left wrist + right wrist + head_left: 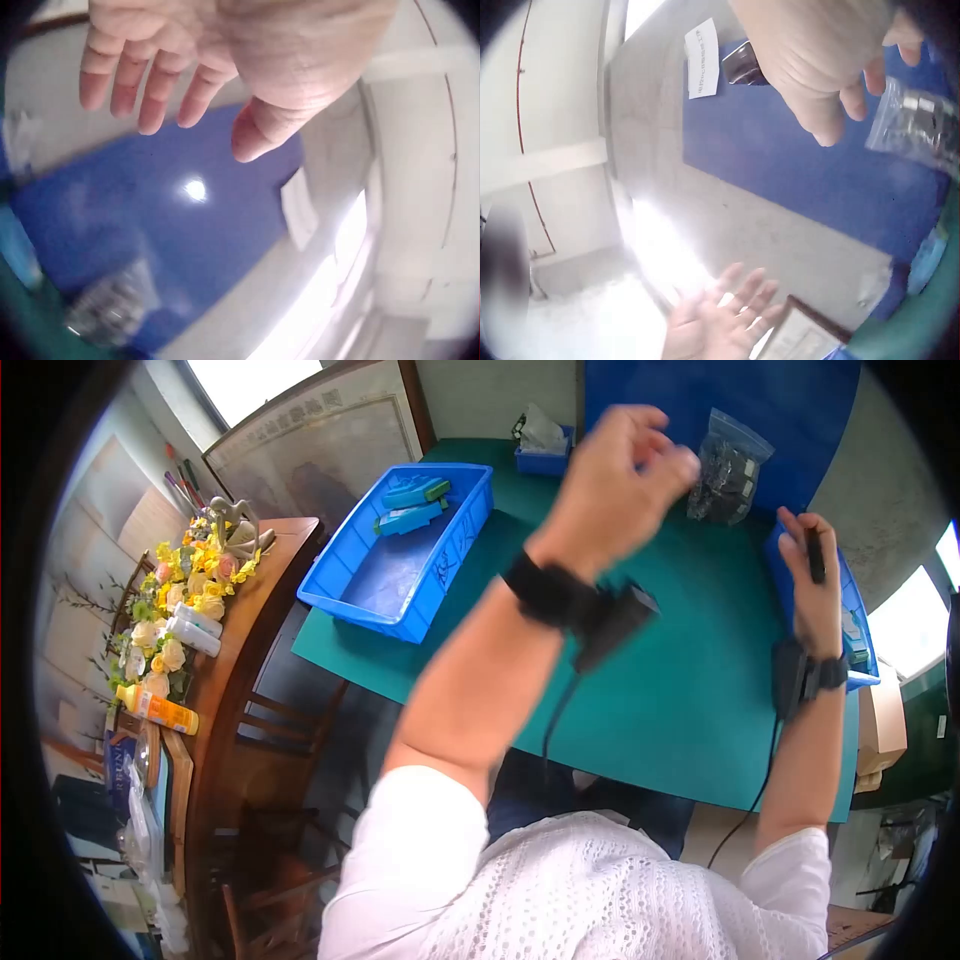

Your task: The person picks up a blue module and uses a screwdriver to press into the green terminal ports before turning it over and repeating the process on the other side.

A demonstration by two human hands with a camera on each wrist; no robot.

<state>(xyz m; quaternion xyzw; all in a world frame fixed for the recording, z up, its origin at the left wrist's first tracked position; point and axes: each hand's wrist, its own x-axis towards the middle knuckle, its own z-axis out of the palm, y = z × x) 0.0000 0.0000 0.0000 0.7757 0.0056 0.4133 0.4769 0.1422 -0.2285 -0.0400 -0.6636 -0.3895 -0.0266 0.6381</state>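
Observation:
My left hand [625, 485] is raised over the middle of the green table, its fingers loosely bent and holding nothing. In the left wrist view, this hand [217, 67] has its fingers spread apart before the blue panel. At the right, my right hand [818, 595] holds a small black object [815, 555] between thumb and fingers, beside the right blue bin [862, 610]. A dark, glossy piece [744, 66] shows past the edge of the right hand [832, 67] in the right wrist view; its kind cannot be made out.
A blue bin [420, 600] with several light-blue packs [410, 515] stands at the table's left. A zip bag of black items [728, 475] lies near the blue panel [820, 420]. A small blue tissue holder [543, 462] stands at the back. Flowers [200, 595] fill the wooden side table.

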